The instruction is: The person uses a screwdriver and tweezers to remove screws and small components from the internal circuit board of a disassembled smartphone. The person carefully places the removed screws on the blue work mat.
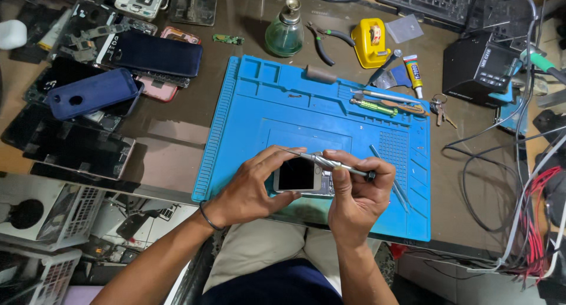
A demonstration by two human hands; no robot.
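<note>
Holding a small silver-framed phone with a dark screen (298, 175) over the near part of the blue silicone work mat (253, 104); left hand (250, 187) clamped round the phone's left edge, thumb under, fingers curled over the top. Right hand (356, 193) closed on a slim metal screwdriver with a knurled silver shaft (327, 162), pinched between thumb and forefinger, dark cap end near the right knuckles. Shaft lies almost level across the top of the phone, tip pointing left past the left fingertips. Phone sits between the two hands, touching the left; its right end is hidden behind the right fingers, so contact there cannot be told. A thin dark band circles the left wrist.

Far side of mat: green-handled tool (374, 107) in a tray slot, a green glass bottle with a metal cap (284, 34) just beyond the mat edge, black-handled pliers (324, 40) and a yellow plastic tool (370, 43) to its right. Far left: a blue phone case with a round hole (91, 93) and a dark phone (156, 54) among stacked parts. Right: tangled cables (519, 163), red wires among them
</note>
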